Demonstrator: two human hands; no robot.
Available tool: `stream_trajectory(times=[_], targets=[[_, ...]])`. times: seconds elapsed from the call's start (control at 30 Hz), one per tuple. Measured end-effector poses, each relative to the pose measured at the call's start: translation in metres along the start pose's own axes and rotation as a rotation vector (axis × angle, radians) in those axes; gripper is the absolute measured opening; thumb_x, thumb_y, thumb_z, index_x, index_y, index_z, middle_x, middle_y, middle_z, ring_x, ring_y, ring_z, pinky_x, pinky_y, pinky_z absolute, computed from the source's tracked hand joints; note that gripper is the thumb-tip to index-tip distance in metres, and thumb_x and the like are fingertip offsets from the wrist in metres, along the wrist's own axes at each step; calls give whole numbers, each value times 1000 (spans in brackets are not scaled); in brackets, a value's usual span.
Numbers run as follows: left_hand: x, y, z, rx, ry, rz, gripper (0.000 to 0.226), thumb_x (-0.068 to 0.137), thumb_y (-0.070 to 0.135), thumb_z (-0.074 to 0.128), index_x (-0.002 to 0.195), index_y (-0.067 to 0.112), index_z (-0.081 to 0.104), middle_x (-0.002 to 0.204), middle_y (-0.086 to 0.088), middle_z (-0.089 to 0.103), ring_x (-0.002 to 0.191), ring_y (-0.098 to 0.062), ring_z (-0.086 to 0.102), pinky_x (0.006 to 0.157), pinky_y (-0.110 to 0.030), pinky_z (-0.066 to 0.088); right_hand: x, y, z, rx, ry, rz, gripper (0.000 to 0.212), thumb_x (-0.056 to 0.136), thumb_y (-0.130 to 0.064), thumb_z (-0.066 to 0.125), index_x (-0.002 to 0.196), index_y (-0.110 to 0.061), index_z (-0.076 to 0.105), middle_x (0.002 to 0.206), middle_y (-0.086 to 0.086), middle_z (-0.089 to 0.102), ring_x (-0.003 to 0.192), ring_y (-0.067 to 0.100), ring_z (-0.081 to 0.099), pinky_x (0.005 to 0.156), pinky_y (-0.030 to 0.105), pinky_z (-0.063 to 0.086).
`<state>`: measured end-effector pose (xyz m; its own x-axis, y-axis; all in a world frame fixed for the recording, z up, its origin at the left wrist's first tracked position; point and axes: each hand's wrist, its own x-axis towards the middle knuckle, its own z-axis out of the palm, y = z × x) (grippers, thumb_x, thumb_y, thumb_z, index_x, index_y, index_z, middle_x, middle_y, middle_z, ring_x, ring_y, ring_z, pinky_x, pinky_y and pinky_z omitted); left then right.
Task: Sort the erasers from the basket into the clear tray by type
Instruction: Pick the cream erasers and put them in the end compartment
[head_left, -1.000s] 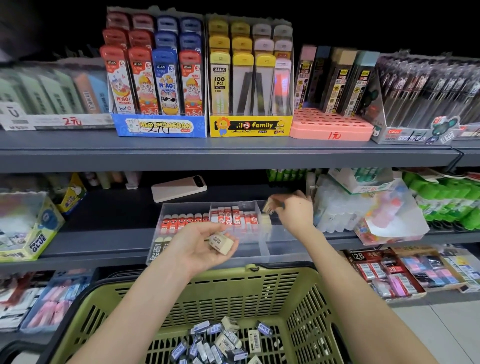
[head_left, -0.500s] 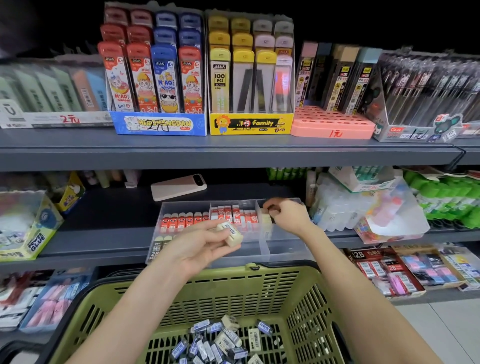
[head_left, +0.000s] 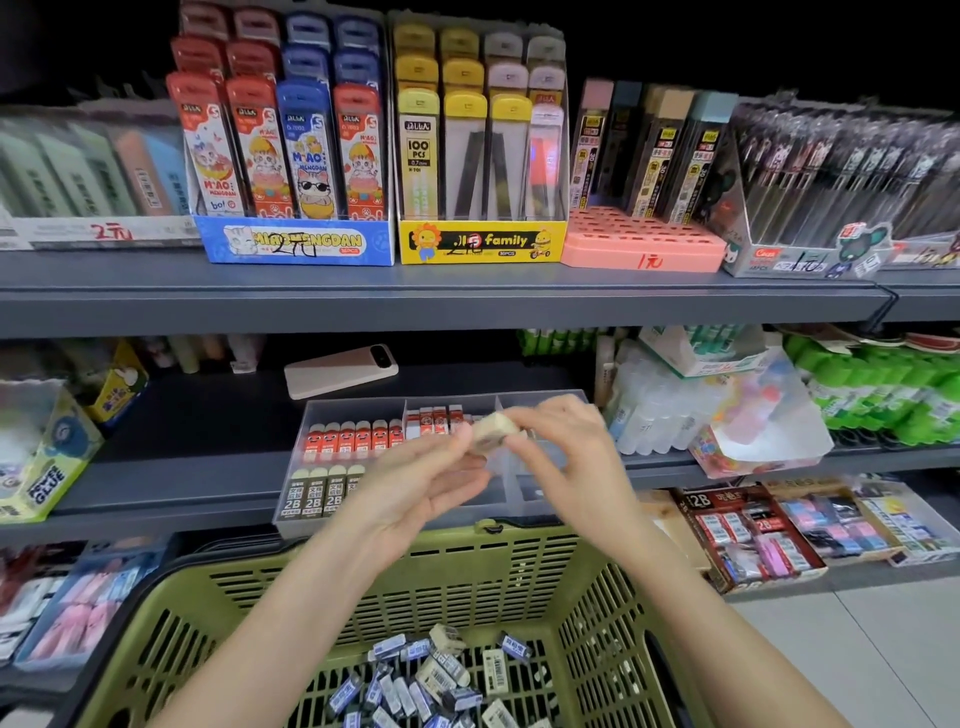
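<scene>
A cream eraser is held above the clear tray, pinched between the fingertips of my left hand and my right hand. The tray sits on the middle shelf and holds rows of red-sleeved erasers at the back and 2B erasers at the front left. Its right compartments are partly hidden by my hands. Below, the green basket holds several loose erasers with blue or white sleeves.
A phone lies on the shelf behind the tray. Glue boxes stand to the left, and clear bottles and a bagged pack to the right. Pencil-lead displays fill the upper shelf. More eraser boxes sit on the lower shelf.
My left hand raised the cream eraser up and to the right. My right hand came back from the tray's right compartment and now pinches the same eraser.
</scene>
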<state>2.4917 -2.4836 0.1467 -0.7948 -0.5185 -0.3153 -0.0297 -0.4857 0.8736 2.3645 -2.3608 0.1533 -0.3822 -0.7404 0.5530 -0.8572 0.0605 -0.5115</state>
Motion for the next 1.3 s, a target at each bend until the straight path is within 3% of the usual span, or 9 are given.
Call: stream_trajectory(times=[0.1,0.17,0.3,0.4,0.77,0.93,1.07,1.17,1.3], targets=[[-3,-10,-4,676,135,322,18,85,42,62,95,28,68,98,14,69,95,-5,64,87,-25,50,9,31,-14,-100,95,164,18,91,-22,58,103,-17,71,91,-4,68,91,19,53,81,37,40],[-2,-18,-9,1114,229,580,20,90,41,56,106,32,64,107,23,58,101,3,52,92,-21,37,17,55,-17,-266,11,275,19,92,-21,57,104,-15,70,94,3,70,96,27,54,83,38,40],[-1,-36,-22,1534,158,728,39,93,46,50,126,27,59,132,6,54,127,-15,43,111,-34,22,24,83,-1,-501,-308,319,24,95,-27,49,112,-24,66,101,-1,69,105,24,52,88,32,30],[-4,-42,-24,1697,120,816,37,85,42,64,118,25,66,124,-5,63,119,-27,55,109,-50,22,27,89,6,-347,-373,339,23,94,-24,50,111,-25,66,106,-5,69,106,18,56,96,30,28],[-3,-51,-33,1806,119,850,38,79,40,73,114,26,68,117,-6,67,111,-26,62,106,-57,26,14,102,15,-579,-497,157,36,95,-35,41,128,-31,54,117,3,63,117,19,46,94,30,18],[-10,-53,-41,1758,125,899,35,84,37,68,116,22,68,120,-9,65,115,-28,59,110,-55,25,-11,68,7,-520,-172,16,29,84,-25,59,112,-18,66,107,-3,68,104,24,54,88,33,26],[-24,-60,-54,1685,165,969,35,90,36,49,111,17,69,118,-10,64,113,-28,58,110,-50,26,-52,29,4,-307,61,-112,21,83,-19,53,98,-14,68,92,-5,67,90,16,53,80,31,33],[-38,-67,-66,1591,180,987,33,89,29,49,105,11,71,112,-11,66,107,-30,59,106,-51,37,-92,15,15,-164,-99,-42,19,86,-17,55,97,-11,69,89,-3,67,84,12,55,77,27,40],[-56,-84,-79,1517,168,1000,28,87,24,50,98,7,71,101,-9,67,97,-28,60,92,-43,44,-135,18,45,-123,-671,420,24,89,-20,60,111,-13,65,96,1,69,86,14,62,83,32,50]])
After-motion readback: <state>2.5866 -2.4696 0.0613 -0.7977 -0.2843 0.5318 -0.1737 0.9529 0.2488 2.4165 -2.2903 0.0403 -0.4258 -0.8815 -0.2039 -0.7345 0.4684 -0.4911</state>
